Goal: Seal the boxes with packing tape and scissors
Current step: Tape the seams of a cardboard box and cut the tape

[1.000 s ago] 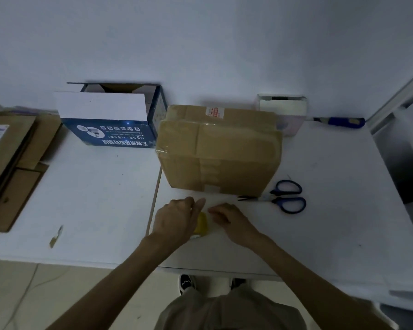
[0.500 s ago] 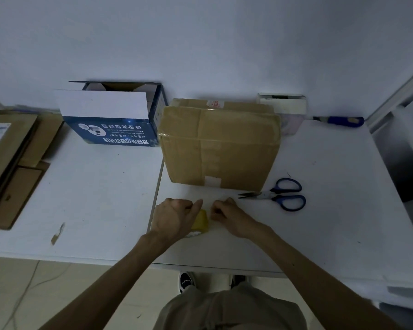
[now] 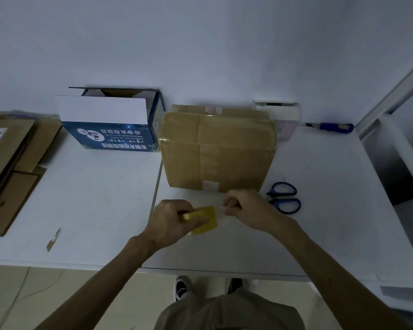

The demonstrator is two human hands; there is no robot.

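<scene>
Head view. A sealed brown box point(image 3: 217, 153) stands on the white bench point(image 3: 93, 198), toward the rear edge and slightly right of centre. Clear tape runs along its top seam and down the near face.

The left hand point(image 3: 169, 220) is in front of the box, near the front edge. Its grip is closed round a yellow tape roll point(image 3: 206, 220), fingers wrapped over the top of the roll.

The right hand point(image 3: 246, 208) is just right of the roll, close to the box's lower front edge. Its grip is clenched in a pinch on a faint clear tape strip point(image 3: 221, 214) that spans the short gap to the roll.

The blue-handled scissors point(image 3: 285, 198) lie flat on the bench just right of the right hand. Their blades are hidden behind it.

An open blue-and-white carton point(image 3: 110, 125) stands at the rear, touching the brown box's left side. A small white box point(image 3: 280, 113) stands behind the brown box's right corner. A blue-handled tool point(image 3: 332, 127) lies at the rear right corner. Flattened cardboard point(image 3: 10, 167) is stacked at the left edge. A small brown scrap point(image 3: 54, 239) lies near the front edge, left of the hands.
</scene>
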